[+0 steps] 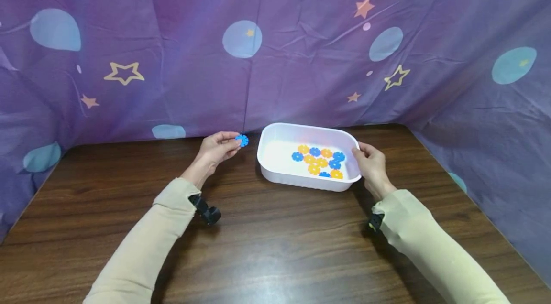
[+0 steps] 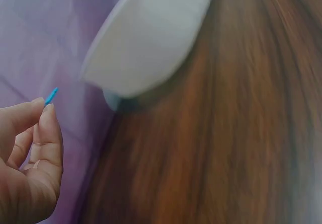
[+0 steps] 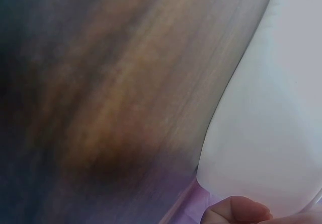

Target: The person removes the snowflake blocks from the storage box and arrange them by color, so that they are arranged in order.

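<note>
Left fingers [image 2: 50, 133] pinch blue disc [image 1: 243, 140]

The blue disc [image 1: 242, 140] pinched in the left hand [image 1: 215, 148] looks like smooth, bright plastic. The white tub [image 1: 301, 180] gripped by the right hand [image 1: 372, 168] appears to be moulded plastic, its wall smooth with a soft sheen. The yellow and blue discs [image 1: 321, 163] left of that hand look like plastic too. Under both hands, the surface [image 1: 258, 227] shows dark wood grain with a polished finish, catching a blurred glare nearer the person than the hands. Beyond the hands hangs creased purple cloth [image 1: 193, 79], faintly shiny. Behind each hand, the sleeves [image 1: 146, 237] are matt cloth and the black wrist devices [image 1: 209, 214] look like hard plastic.
</note>
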The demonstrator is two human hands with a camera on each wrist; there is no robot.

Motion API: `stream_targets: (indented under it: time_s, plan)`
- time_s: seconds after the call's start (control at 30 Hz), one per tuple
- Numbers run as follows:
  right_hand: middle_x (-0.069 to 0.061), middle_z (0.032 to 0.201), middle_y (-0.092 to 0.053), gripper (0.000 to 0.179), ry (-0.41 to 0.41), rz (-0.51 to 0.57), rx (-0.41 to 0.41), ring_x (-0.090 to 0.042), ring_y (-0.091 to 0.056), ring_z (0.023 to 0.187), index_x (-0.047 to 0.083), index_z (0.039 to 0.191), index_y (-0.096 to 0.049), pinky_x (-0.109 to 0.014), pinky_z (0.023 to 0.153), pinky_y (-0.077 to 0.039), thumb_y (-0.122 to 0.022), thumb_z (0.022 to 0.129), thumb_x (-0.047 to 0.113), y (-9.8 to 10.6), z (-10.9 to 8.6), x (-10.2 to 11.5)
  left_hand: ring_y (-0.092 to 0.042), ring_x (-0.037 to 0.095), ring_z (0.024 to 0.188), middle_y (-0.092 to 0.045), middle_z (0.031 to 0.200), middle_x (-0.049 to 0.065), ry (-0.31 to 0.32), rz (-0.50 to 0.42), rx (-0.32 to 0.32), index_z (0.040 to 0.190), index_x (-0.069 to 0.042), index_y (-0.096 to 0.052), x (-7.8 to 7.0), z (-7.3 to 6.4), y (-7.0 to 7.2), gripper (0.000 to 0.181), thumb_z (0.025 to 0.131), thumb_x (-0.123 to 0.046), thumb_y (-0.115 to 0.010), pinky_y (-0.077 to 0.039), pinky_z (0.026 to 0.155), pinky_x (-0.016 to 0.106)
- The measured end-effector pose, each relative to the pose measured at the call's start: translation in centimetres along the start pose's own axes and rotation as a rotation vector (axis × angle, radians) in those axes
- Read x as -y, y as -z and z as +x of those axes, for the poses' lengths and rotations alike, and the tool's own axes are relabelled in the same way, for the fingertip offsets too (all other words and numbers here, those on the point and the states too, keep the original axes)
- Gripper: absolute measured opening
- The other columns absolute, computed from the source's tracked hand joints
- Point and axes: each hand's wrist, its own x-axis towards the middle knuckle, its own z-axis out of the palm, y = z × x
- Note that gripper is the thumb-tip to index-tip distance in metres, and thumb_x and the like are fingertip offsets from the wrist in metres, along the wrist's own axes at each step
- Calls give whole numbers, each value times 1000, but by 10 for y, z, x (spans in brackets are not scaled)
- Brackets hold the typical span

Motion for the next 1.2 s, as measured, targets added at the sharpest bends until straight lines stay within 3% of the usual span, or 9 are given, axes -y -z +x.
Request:
stream_targets:
  time_s: [0.23, 0.63, 0.8, 0.93, 1.03, 1.2]
  plan:
    - [6, 76, -49, 37, 0, -21, -7, -4, -50, 69, -9, 126, -53, -12, 59, -46, -50, 93, 8, 0, 0, 1, -59, -1, 64, -60, 73, -8, 4, 87, -46, 123, 10, -53, 15, -1, 24, 38, 87, 1, -62, -51, 61, 11]
    - [3, 79, -51, 37, -6, -23, -4, -4, -52, 70, -8, 127, -52, -13, 61, -48, -50, 94, 9, 1, -1, 1, -59, -2, 62, -62, 72, -9, -16, 265, -97, 115, 11, -58, 25, -6, 40, 32, 85, 0, -64, -51, 60, 11]
    - [3, 79, -50, 37, -6, -30, -7, -5, -51, 70, -8, 127, -52, -13, 61, -47, -51, 94, 9, 0, -1, 0, -58, -1, 62, -65, 75, -3, -19, 327, -119, 111, 10, -60, 30, -7, 43, 30, 84, -1, -66, -52, 60, 13]
    - [3, 81, -50, 38, -10, -25, -3, -4, -51, 70, -8, 128, -52, -13, 61, -47, -51, 94, 10, 0, 0, -1, -58, -1, 63, -70, 87, 9, -33, 390, -143, 107, 8, -63, 34, -7, 44, 27, 83, -2, -67, -53, 61, 14]
    - [1, 82, -51, 38, -9, -24, -3, -4, -51, 71, -8, 128, -52, -13, 62, -47, -51, 94, 10, 0, 0, -1, -61, 3, 63, -71, 95, 16, -72, 507, -166, 104, 5, -65, 34, -7, 44, 24, 83, -6, -69, -52, 60, 15]
    - [-2, 86, -52, 39, -5, -32, -8, -5, -52, 72, -7, 128, -52, -12, 63, -48, -51, 94, 12, 0, 0, -1, -67, 20, 85, -72, 96, 12, -131, 768, -244, 99, -3, -69, 32, -9, 43, 22, 82, -17, -72, -48, 74, 27]
